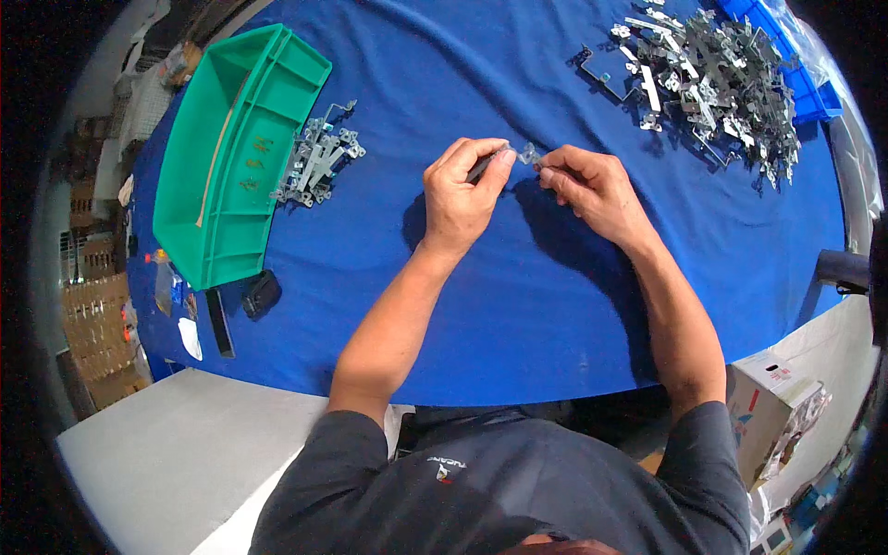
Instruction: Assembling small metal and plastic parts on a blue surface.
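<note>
My left hand (460, 196) and my right hand (597, 190) meet over the middle of the blue cloth, with a small shiny metal bracket (528, 154) between their fingertips. The left thumb and forefinger pinch one end of it; a dark, narrow length shows inside that grip, and I cannot tell whether it belongs to the bracket. At the other end, the right thumb and fingers are closed on the bracket's edge. Left of my hands lies a small pile of similar metal brackets (319, 165). A much larger heap of brackets (712, 83) spreads at the far right.
A green plastic bin (242, 157) lies on its side at the left. Near it are a black case (262, 294) and a dark strap (219, 322). A blue bin (814, 97) stands behind the large heap. A cardboard box (772, 393) sits below the table's right edge.
</note>
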The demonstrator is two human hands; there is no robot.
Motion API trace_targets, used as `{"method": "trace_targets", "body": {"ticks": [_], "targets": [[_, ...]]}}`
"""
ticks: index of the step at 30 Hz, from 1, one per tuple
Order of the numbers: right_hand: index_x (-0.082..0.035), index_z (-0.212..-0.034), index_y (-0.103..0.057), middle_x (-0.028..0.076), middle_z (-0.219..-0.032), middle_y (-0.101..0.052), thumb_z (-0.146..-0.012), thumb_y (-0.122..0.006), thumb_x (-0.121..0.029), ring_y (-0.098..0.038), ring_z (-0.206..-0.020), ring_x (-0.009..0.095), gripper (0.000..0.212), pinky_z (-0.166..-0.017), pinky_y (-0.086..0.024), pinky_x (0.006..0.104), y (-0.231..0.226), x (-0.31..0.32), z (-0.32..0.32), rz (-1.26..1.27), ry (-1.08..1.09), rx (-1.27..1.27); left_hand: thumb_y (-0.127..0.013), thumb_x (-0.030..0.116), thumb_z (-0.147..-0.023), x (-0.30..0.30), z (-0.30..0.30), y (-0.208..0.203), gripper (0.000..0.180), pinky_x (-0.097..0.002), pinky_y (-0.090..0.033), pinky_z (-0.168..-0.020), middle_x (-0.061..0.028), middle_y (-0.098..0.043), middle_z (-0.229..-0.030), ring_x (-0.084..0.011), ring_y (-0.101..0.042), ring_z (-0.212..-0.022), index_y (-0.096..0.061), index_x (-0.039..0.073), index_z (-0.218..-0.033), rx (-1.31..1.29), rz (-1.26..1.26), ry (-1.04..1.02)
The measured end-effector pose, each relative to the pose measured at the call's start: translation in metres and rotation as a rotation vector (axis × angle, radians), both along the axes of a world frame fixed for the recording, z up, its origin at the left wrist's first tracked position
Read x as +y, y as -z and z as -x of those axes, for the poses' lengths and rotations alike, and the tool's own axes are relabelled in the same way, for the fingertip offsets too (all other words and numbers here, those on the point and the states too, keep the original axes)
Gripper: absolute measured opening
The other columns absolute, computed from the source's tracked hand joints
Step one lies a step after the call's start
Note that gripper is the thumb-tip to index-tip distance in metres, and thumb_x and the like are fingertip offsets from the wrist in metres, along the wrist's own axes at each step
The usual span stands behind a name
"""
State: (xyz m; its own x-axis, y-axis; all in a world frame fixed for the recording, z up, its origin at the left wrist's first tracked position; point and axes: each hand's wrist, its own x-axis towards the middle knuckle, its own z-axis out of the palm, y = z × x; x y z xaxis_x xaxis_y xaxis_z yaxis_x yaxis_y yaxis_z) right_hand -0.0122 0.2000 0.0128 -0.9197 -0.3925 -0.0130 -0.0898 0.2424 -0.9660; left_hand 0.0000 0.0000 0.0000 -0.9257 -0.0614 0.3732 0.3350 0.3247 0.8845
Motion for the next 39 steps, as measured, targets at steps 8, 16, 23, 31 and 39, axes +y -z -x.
{"method": "trace_targets", "body": {"ticks": [8, 16, 23, 31, 39], "targets": [[0.001, -0.102, -0.067, 0.004, -0.074, -0.065, -0.094, -0.064, -0.015, -0.058, -0.064, 0.009, 0.018, -0.058, -0.049, 0.0277, -0.002, -0.002, -0.002, 0.006, 0.023, -0.013, -0.071, 0.005, -0.088, 0.000, -0.001, 0.005, 0.009, -0.0255, -0.046, -0.057, -0.0060, -0.065, -0.076, -0.0087, -0.058, -0.065, -0.070, -0.003, -0.093, 0.008, -0.044, -0.020], [0.000, -0.103, -0.068, 0.003, -0.074, -0.065, -0.095, -0.063, -0.016, -0.058, -0.064, 0.009, 0.019, -0.057, -0.048, 0.0261, 0.001, 0.000, 0.000, -0.016, 0.027, -0.030, -0.070, 0.008, -0.091, -0.001, -0.002, 0.000, 0.013, -0.0215, -0.048, -0.066, -0.0020, -0.068, -0.086, -0.0050, -0.060, -0.075, -0.071, -0.002, -0.099, -0.076, -0.029, 0.012], [-0.001, -0.103, -0.068, 0.002, -0.075, -0.065, -0.095, -0.063, -0.016, -0.058, -0.064, 0.008, 0.018, -0.057, -0.048, 0.0254, -0.002, -0.002, 0.000, -0.038, 0.007, -0.043, -0.070, 0.006, -0.089, 0.001, 0.000, -0.002, 0.008, -0.0257, -0.046, -0.055, -0.0061, -0.066, -0.075, -0.0086, -0.058, -0.062, -0.069, -0.001, -0.090, 0.021, -0.042, -0.004], [-0.002, -0.104, -0.067, 0.001, -0.077, -0.066, -0.096, -0.063, -0.015, -0.057, -0.065, 0.006, 0.016, -0.057, -0.048, 0.0233, 0.001, -0.002, -0.002, -0.028, 0.032, -0.068, -0.073, 0.009, -0.086, -0.004, 0.001, 0.004, 0.010, -0.0272, -0.047, -0.056, -0.0084, -0.067, -0.077, -0.0116, -0.060, -0.064, -0.069, 0.000, -0.089, 0.058, -0.075, 0.013], [-0.002, -0.105, -0.067, 0.001, -0.080, -0.067, -0.097, -0.063, -0.015, -0.057, -0.065, 0.005, 0.016, -0.054, -0.046, 0.0220, 0.005, -0.001, -0.002, 0.032, 0.028, -0.092, -0.072, 0.010, -0.088, -0.002, -0.001, 0.000, 0.011, -0.0259, -0.049, -0.060, -0.0069, -0.069, -0.081, -0.0100, -0.062, -0.069, -0.072, 0.000, -0.094, 0.052, 0.041, 0.057]]}}
